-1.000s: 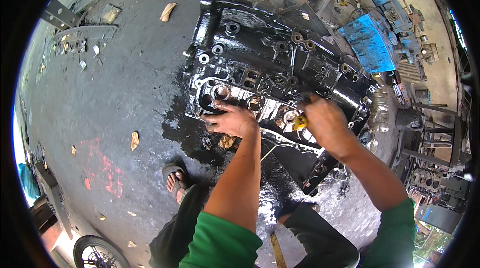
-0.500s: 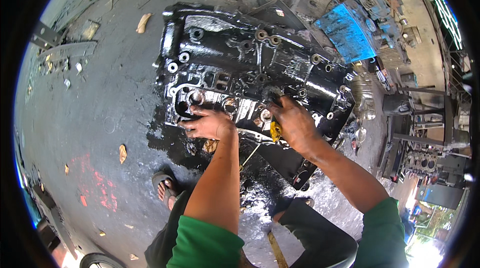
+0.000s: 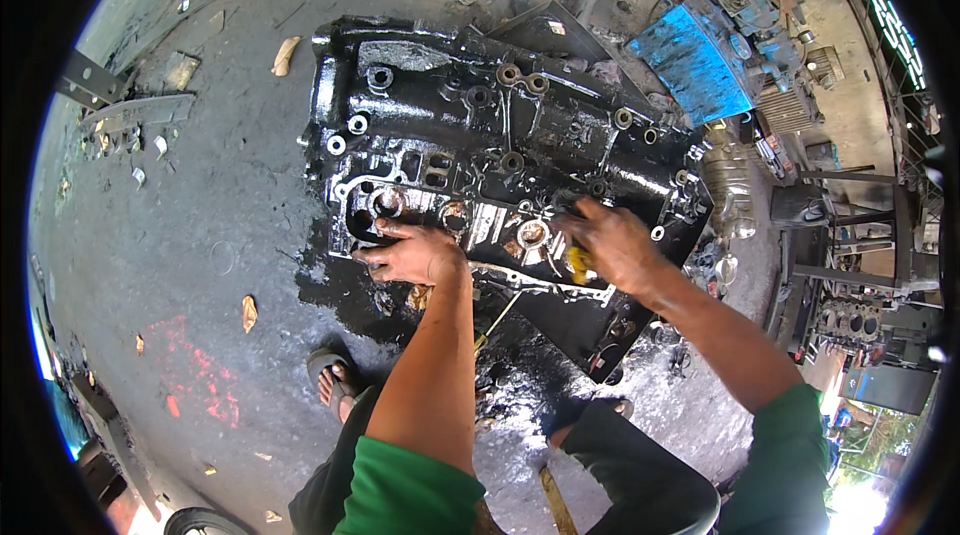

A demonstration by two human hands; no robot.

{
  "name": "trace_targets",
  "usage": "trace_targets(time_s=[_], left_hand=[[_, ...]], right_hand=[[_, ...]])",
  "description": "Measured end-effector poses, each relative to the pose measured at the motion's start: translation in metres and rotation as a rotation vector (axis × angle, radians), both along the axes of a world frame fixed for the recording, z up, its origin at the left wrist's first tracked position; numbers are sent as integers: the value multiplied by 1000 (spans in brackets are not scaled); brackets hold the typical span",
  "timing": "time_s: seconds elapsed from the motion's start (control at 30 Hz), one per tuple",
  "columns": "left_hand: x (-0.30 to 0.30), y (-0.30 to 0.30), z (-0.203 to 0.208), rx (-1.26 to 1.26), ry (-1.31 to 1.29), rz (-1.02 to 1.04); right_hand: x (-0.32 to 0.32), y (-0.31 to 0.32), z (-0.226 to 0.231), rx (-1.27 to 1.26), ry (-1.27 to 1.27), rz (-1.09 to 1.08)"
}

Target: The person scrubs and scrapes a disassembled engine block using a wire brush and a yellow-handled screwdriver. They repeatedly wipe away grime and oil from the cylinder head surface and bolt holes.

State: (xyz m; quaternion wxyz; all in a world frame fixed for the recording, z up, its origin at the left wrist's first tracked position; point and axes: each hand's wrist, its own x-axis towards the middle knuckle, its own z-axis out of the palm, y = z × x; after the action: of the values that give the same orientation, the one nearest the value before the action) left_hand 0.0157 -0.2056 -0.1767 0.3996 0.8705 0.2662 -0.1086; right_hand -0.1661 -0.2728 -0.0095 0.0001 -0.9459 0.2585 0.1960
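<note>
A black, oily engine block lies on the floor in front of me, wet and shiny, with bare metal showing along its near side. My left hand rests on the near left part of that side, fingers spread beside a round bore, holding nothing. My right hand is closed around a brush whose yellow handle sticks out below the fingers. Its dark bristle end is mostly lost against the block and blurred. Just left of the brush is a ringed round hole in the block.
Flat dark plates stick out under the block, and a thin rod lies near its front edge. At the far right stands a blue machine with a motor. A wooden handle lies between my feet. Dry leaves dot the oil-stained floor.
My right hand has moved right along the block with the brush, uncovering the ringed hole. The block appears shifted slightly left in view. My left hand stays in about the same place.
</note>
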Motion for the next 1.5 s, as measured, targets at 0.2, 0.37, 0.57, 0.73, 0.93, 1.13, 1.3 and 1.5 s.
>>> trace_targets(time_s=[0.2, 0.37, 0.57, 0.73, 0.93, 1.13, 1.3, 1.5], left_hand=[[-1, 0, -7, 7, -19, 2], [0, -1, -4, 36, -20, 4], [-2, 0, 3, -53, -2, -2], [0, 0, 2, 6, 0, -8], [0, -1, 3, -1, 33, 0], [-1, 1, 11, -34, -1, 8], [-1, 0, 12, -37, 16, 27], [-3, 1, 8, 28, -38, -7]], right_hand=[[-12, -6, -11, -154, 135, 67], [-30, -8, -39, 361, -595, -81], [-27, -20, -5, -79, 89, 40], [18, 2, 7, -85, 148, -59], [-3, -10, -7, -37, 153, 170], [-17, -16, -17, 13, -80, 239], [62, 22, -43, 8, -344, 86], [49, 21, -32, 291, -570, -240]])
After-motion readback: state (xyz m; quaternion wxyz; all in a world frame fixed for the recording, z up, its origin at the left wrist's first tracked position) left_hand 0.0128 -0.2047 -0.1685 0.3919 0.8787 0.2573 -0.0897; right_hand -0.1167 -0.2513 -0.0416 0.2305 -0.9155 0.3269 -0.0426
